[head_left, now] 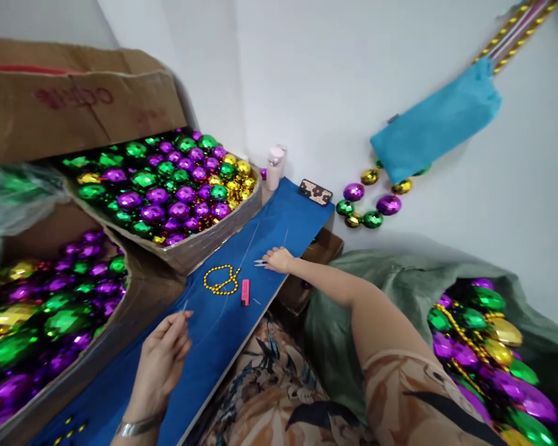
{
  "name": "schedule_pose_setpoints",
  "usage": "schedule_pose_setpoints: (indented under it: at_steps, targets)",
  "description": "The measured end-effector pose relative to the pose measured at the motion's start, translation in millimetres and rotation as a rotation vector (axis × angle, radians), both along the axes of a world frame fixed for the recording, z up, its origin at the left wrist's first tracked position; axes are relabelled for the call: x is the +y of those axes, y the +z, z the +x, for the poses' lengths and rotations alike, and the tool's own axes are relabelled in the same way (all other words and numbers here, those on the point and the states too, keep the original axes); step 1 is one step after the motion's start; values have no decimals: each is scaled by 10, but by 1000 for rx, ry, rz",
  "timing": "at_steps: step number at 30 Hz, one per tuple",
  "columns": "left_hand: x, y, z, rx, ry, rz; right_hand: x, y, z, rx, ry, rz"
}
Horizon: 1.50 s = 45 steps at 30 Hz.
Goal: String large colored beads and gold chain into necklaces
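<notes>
Head view: left hand (165, 347) pinches thin item (185, 305), right hand (279, 259) grips pointed tool (259, 263). Likely fine work by gold bead strand (234, 279); next calls for precision.

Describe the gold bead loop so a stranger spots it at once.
Start at the long blue surface beside the cardboard boxes. Between the left hand and right hand, just picture-left of the small pink object, lies a gold bead loop. Unlike the big green, purple and gold beads heaped in the boxes, its beads are tiny, all gold and strung in a loose ring.
</notes>
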<state>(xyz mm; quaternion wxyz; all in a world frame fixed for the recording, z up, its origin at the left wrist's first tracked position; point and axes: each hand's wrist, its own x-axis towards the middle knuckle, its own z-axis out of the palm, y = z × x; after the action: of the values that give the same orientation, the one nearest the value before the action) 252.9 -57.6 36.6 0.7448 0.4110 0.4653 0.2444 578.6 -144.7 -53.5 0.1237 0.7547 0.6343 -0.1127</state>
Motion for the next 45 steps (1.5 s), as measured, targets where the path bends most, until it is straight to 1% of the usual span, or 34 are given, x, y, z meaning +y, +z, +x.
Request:
schedule_pose_setpoints:
  at_steps: [3,5,7,10,16,19,22,25,29,32,34,36,39,40,41,43,44,45]
  targets:
    - [40,64,-269,-5,110,29,32,8,117,-42,-3,8]
    - [66,93,-405,-1,185,76,-15,41,262,-93,-17,6]
    - [75,85,-485,7,227,90,-88,60,398,-140,-3,-2]
    - [59,16,-508,5,221,42,-168,15,515,-174,71,-13]
    - [-27,-117,-501,-38,220,-44,-162,-166,551,-193,187,-43]
    - [-60,-160,-536,-42,199,-78,-136,-170,586,-194,218,-62]
    - [-76,-202,-570,-67,199,-83,-120,-126,611,-187,240,-72]
    - [-90,-241,-598,-104,215,-86,-130,-67,591,-178,223,-72]
    - [-103,-268,-631,-143,214,-105,-128,49,505,-182,93,-20]
    - [-90,-248,-633,-168,232,-100,-35,202,353,-160,-28,58]
    - [-70,-217,-617,-172,260,-70,67,339,158,-104,-56,123]
    - [-48,-181,-592,-181,283,-32,174,490,-129,-16,-28,195]
    - [-25,-132,-555,-194,306,-2,297,706,-664,137,54,288]
    - [-21,-118,-548,-195,311,2,324,767,-844,222,84,336]
    - [-18,-106,-543,-195,312,3,347,822,-1013,389,111,434]
    - [-14,-85,-544,-194,315,6,379,911,-1302,657,154,577]
    - [-11,-75,-547,-194,317,9,391,944,-1418,756,165,623]
    - [-8,-66,-552,-194,321,13,399,971,-1517,816,168,641]
